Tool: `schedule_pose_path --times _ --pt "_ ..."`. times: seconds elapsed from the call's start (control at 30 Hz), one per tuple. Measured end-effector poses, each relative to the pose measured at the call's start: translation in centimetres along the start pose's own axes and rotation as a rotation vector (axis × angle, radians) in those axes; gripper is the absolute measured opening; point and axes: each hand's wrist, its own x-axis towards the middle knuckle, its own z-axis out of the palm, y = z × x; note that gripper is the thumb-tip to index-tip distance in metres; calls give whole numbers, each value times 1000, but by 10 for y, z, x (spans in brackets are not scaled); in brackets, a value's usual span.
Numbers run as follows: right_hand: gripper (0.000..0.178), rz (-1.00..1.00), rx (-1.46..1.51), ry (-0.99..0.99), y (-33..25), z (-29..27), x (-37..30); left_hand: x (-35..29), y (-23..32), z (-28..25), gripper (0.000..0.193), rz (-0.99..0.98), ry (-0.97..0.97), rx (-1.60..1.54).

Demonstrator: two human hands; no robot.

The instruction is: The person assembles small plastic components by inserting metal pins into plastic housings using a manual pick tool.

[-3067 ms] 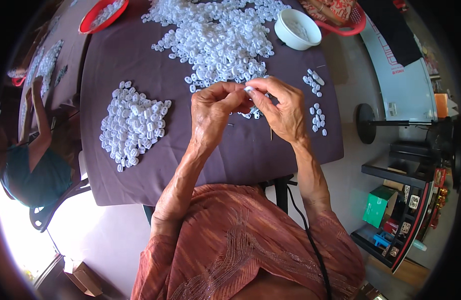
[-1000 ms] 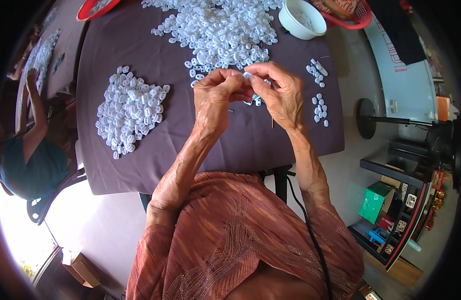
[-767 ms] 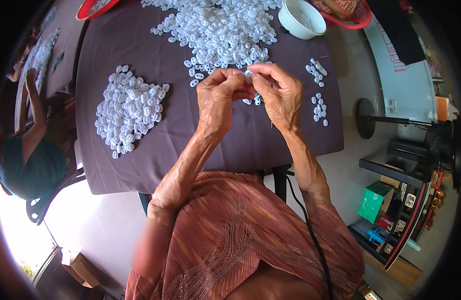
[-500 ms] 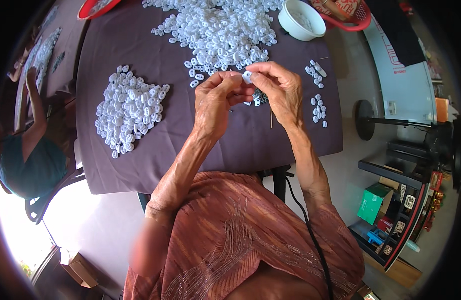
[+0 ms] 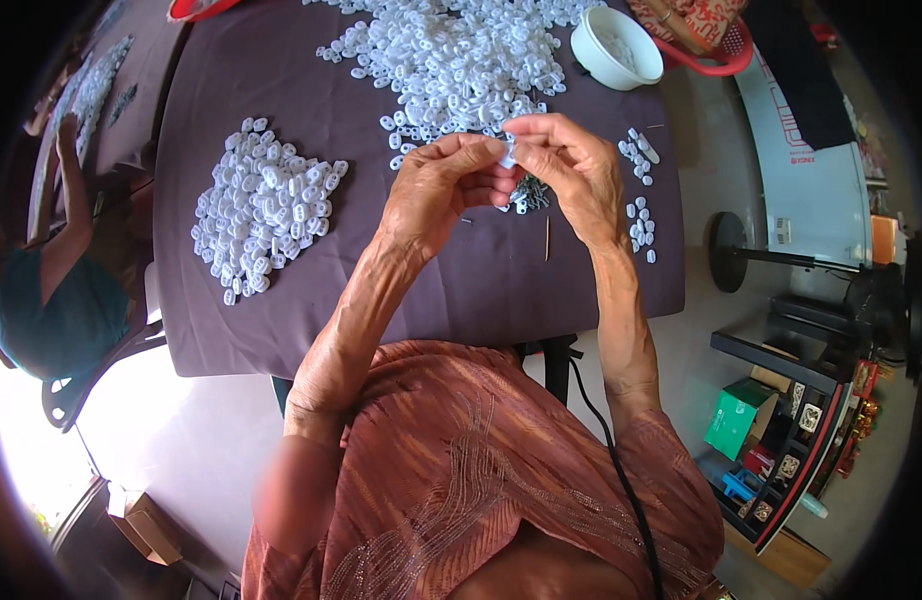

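Observation:
Both hands meet over the table, pinching one small white plastic piece (image 5: pixel 507 153) between them. My left hand (image 5: pixel 449 185) is closed, its thumb and forefinger on the piece's left side. My right hand (image 5: pixel 573 172) grips the right side with thumb and forefinger. Fingertips cover most of the piece. Just beneath the right hand lies a little heap of dark screws (image 5: pixel 531 194), partly hidden by the fingers. A thin wooden stick (image 5: pixel 547 240) rests nearer to me, and a single dark screw (image 5: pixel 467 220) lies below the left fingers.
A large pile of white oval two-holed pieces (image 5: pixel 461 70) spreads across the far side of the brown-covered table (image 5: pixel 381 300). Another pile (image 5: pixel 266 210) sits left. Small groups (image 5: pixel 641 222) lie right. A white bowl (image 5: pixel 615 50) and red basket (image 5: pixel 726 55) stand far right. A person (image 5: pixel 66 300) works at left.
The view has shifted slightly, so the table things appear a little to the right. Both hands still hold the white piece, and the left fingertips now cover more of it.

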Motion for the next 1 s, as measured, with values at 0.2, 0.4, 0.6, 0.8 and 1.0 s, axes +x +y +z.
schedule_pose_path --times 0.2,0.4,0.6,0.8,1.0 --pt "23 -317 -260 95 2 4 -5 -3 2 7 16 -1 6 -227" --pt "24 -502 -452 156 -2 6 -7 -7 3 12 15 6 18 -279" --pt "22 -470 -374 145 -4 5 -9 -8 5 11 17 -9 -29 -254" --pt "22 -458 -364 149 -6 3 -12 -11 8 13 18 19 -70 -279" --pt "21 -491 -296 145 -11 2 -15 -17 12 17 16 0 -119 -339"
